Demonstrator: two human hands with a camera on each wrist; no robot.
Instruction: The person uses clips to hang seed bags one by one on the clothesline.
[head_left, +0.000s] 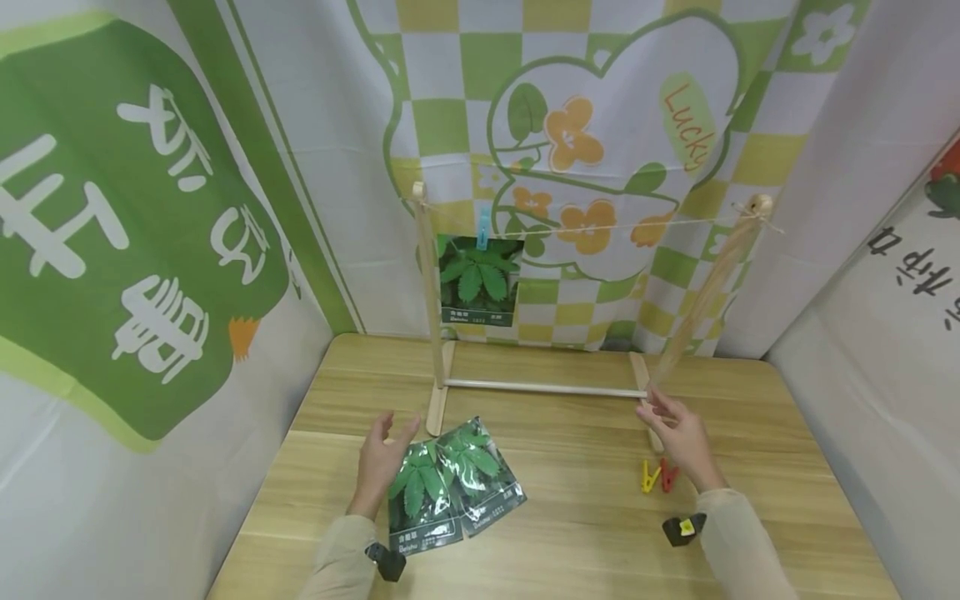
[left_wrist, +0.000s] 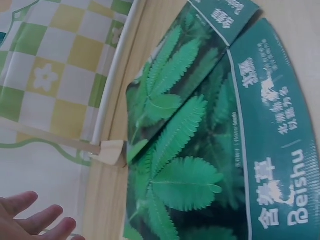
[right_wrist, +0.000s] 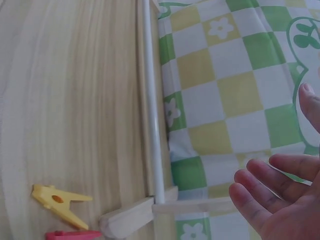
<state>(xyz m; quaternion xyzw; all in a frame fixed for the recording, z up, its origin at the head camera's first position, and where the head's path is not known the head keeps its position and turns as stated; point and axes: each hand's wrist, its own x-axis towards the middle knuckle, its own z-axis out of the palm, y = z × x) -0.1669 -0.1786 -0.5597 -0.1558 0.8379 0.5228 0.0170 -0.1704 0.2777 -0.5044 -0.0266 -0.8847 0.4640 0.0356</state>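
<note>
My left hand (head_left: 381, 467) hovers beside two glossy green seed packets (head_left: 483, 471), its fingers relaxed and holding nothing. Leaf pictures and white print show on the packets, which overlap on the table. A wooden frame with a white crossbar (head_left: 543, 387) stands behind them. My right hand (head_left: 681, 437) is by the frame's right post (head_left: 701, 300), with thumb and fingers apart and nothing in the palm in the right wrist view. A third seed packet (head_left: 480, 283) hangs from the string under a light blue clothespin (head_left: 483, 229), near the left post.
A yellow clothespin (head_left: 649, 477) and a red clothespin (head_left: 669, 476) lie on the wooden table (head_left: 585, 542) just below my right hand. The string (head_left: 622, 225) spans the tops of both posts. A checkered cloth (head_left: 427, 125) hangs behind the frame.
</note>
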